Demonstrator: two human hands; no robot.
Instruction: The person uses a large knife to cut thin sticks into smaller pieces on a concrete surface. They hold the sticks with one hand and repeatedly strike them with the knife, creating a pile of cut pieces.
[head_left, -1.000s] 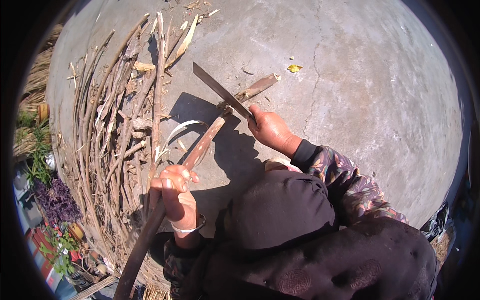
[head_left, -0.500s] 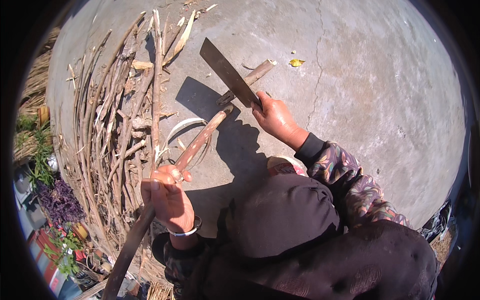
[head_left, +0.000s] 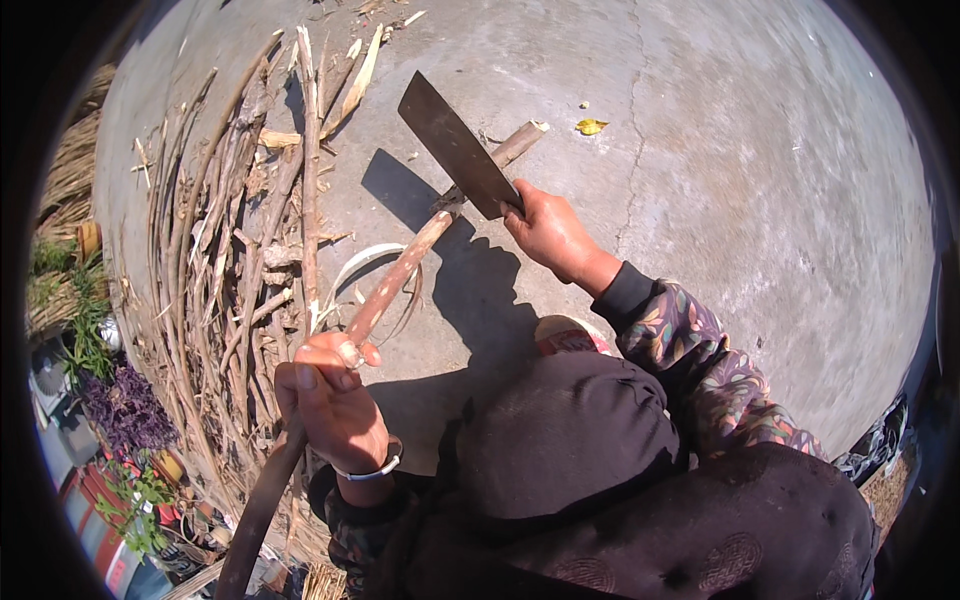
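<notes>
My right hand (head_left: 560, 235) is wrapped round the grip of a broad, dark, flat-bladed cleaver (head_left: 452, 140), raised with its blade slanting up to the left. Closed round a long peeled-looking branch (head_left: 400, 275), my left hand (head_left: 338, 400) has a bracelet at its wrist. The branch runs from the lower left through the hand, and its far end is close to a short thick stick (head_left: 519, 143) on the ground. Part of this stick is hidden behind the blade. The blade's shadow falls to the left of the two sticks.
A long heap of branches and split sticks (head_left: 215, 240) lies along the left. Curled pale bark (head_left: 365, 258) rests beside the held branch. A yellow leaf (head_left: 591, 127) lies on the cracked concrete ground (head_left: 770, 220). Potted plants (head_left: 130, 410) stand at the far left, and a shoe (head_left: 568, 333) shows below.
The held branch has shifted slightly to the left with my left hand, its far end now nearer the end of the short stick. The cleaver has hardly moved.
</notes>
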